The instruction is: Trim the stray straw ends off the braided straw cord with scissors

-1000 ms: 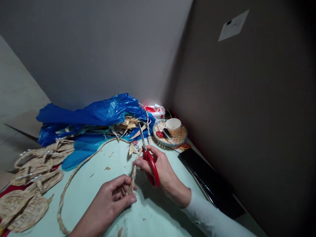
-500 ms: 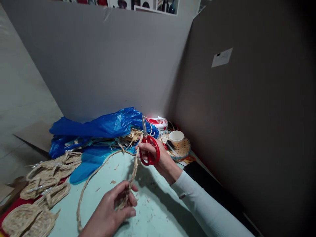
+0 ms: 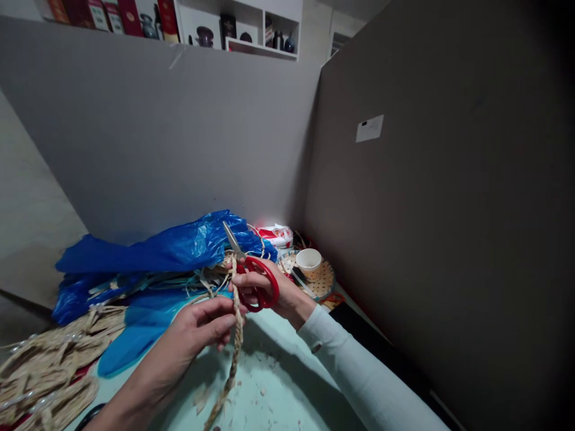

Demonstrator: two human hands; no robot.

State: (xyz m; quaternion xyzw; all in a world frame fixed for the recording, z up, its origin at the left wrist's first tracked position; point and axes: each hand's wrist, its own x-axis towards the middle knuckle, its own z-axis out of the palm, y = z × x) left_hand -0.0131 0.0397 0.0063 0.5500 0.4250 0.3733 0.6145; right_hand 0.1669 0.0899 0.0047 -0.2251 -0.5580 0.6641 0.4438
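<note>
A braided straw cord [image 3: 236,341] hangs between my hands and runs down to the lower edge of the view. My left hand [image 3: 204,323] is closed, with its thumb and fingers at the cord's upper stretch. Red-handled scissors [image 3: 271,281] sit in my right hand [image 3: 281,290], their blades pointing up and to the left. The fingers of my right hand also pinch the cord near its top end, just below the blades.
Straw sandals [image 3: 58,353] with beads lie on the left. A blue plastic bag [image 3: 148,251] partly covers loose straw behind my hands. A white cup [image 3: 309,263] stands on a woven tray [image 3: 330,278]. Grey panels [image 3: 193,137] enclose the back and right; scraps litter the pale green table [image 3: 278,383].
My left hand has moved up along the cord, close to my right hand. The cord's lower part now hangs toward the view's bottom. The scissors have tilted left, and the camera view has shifted.
</note>
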